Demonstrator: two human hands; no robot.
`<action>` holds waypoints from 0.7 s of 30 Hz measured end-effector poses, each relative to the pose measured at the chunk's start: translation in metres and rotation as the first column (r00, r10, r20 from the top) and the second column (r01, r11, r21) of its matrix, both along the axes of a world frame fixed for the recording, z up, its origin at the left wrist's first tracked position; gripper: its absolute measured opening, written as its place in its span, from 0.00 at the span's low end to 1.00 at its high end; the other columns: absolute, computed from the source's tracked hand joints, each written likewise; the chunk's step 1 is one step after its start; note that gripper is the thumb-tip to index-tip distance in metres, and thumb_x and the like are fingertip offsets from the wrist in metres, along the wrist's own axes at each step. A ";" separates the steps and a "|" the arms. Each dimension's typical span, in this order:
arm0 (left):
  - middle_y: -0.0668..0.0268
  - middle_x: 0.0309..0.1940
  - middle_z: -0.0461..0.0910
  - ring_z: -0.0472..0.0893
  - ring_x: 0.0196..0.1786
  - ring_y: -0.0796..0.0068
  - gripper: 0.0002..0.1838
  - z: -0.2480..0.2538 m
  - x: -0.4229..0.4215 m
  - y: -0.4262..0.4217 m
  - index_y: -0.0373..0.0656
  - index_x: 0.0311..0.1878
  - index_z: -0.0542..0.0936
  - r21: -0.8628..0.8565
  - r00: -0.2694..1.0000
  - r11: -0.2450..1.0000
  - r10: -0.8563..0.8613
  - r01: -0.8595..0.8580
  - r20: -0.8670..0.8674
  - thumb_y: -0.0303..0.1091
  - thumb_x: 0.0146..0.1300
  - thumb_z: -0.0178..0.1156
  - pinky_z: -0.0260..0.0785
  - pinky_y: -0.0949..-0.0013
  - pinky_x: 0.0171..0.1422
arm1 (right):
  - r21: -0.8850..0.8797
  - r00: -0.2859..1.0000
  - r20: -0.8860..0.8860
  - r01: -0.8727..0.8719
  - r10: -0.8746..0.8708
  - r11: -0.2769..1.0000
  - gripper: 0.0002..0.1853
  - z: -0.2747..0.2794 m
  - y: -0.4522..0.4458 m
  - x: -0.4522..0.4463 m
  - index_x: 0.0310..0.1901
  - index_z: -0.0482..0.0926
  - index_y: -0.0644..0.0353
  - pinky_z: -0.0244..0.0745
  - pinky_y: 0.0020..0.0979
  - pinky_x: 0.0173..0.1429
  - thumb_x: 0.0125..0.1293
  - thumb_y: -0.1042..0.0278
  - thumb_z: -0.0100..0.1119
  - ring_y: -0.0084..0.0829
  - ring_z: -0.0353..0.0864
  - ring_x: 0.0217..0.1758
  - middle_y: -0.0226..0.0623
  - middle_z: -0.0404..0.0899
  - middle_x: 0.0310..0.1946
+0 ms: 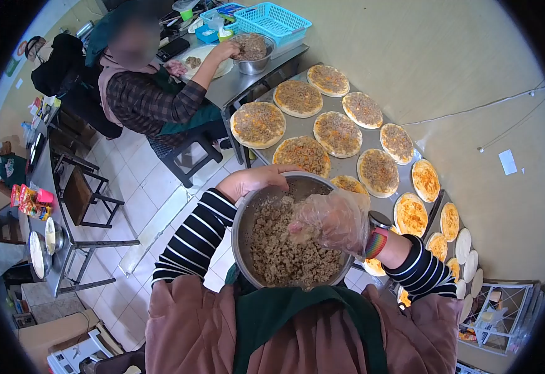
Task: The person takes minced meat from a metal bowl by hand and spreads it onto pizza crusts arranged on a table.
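One metal bowl [241, 249] of mince [285, 258] is held directly in front of the wearer's apron [303, 311]. The left hand [257, 181] grips the far-left rim, apparently to steady the bowl. The right hand [338, 221], in a clear glove, is inside the rim with fingers bent together at the mince. Whether they hold any cannot be told. The glove probably keeps the skin off the food. A watch [379, 219] sits at that wrist, outside the rim.

Beyond the bowl, a metal surface [345, 166] carries rounds in two finishes: mince-topped [336, 133] and orange-coated [411, 214]. Most lie flat, side by side, presumably so that the toppings stay undisturbed. The bowl is held next to this surface, which makes for a short reach. Pale rounds [463, 245] lie farther to the right.

Past the mince-topped rounds, a seated co-worker [154, 93] has one hand [226, 50] at a second bowl [254, 65], likely set near for easy access. The co-worker's other hand [174, 67] is at the edge of a pale sheet [218, 70] bearing a small heap. Blue baskets [272, 22] stand behind the second bowl. Two more people [70, 78] are farther off at the left.
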State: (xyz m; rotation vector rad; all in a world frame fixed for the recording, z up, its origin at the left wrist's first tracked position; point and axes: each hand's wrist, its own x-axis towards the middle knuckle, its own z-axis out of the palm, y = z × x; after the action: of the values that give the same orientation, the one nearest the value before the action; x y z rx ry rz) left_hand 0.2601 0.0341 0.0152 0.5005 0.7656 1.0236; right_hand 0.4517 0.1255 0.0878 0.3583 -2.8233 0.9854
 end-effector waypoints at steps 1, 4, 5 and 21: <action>0.55 0.56 0.69 0.75 0.52 0.72 0.31 0.000 -0.001 0.001 0.34 0.64 0.58 -0.010 1.000 1.000 -0.023 0.023 -0.018 0.19 0.54 0.47 0.68 0.73 0.56 | -0.040 1.000 -0.004 0.024 -0.024 0.999 0.19 -0.003 -0.001 0.002 0.44 0.77 0.45 0.70 0.33 0.36 0.46 0.73 0.58 0.38 0.76 0.36 0.34 0.75 0.34; 0.55 0.57 0.69 0.75 0.52 0.74 0.32 0.006 -0.002 0.003 0.35 0.66 0.56 -0.019 0.996 0.998 -0.065 0.064 -0.059 0.20 0.55 0.49 0.69 0.73 0.55 | -0.208 0.999 0.015 0.035 -0.032 0.977 0.21 -0.015 -0.002 0.007 0.46 0.77 0.43 0.70 0.34 0.37 0.48 0.74 0.58 0.39 0.75 0.36 0.34 0.75 0.34; 0.55 0.57 0.69 0.75 0.52 0.74 0.32 0.002 -0.003 0.004 0.35 0.66 0.56 -0.020 0.996 0.998 -0.064 0.063 -0.060 0.20 0.55 0.49 0.69 0.73 0.55 | -0.210 0.999 0.013 0.034 -0.032 0.977 0.21 -0.023 -0.002 0.009 0.46 0.77 0.43 0.70 0.34 0.37 0.48 0.74 0.58 0.39 0.75 0.36 0.34 0.75 0.34; 0.61 0.51 0.73 0.74 0.49 0.77 0.30 -0.030 -0.031 -0.010 0.33 0.61 0.62 -0.051 0.890 0.979 -0.200 0.197 -0.410 0.23 0.51 0.53 0.68 0.75 0.54 | -0.031 0.952 0.120 0.286 -0.280 0.958 0.13 -0.081 -0.012 0.027 0.40 0.73 0.61 0.71 0.44 0.42 0.51 0.71 0.55 0.43 0.76 0.41 0.47 0.75 0.34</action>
State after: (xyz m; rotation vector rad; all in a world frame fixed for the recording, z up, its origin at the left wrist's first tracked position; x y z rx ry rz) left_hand 0.2289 0.0236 -0.0148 0.7880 1.0698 0.7278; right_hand 0.4782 0.1136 0.0073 -0.1121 -2.8362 1.0364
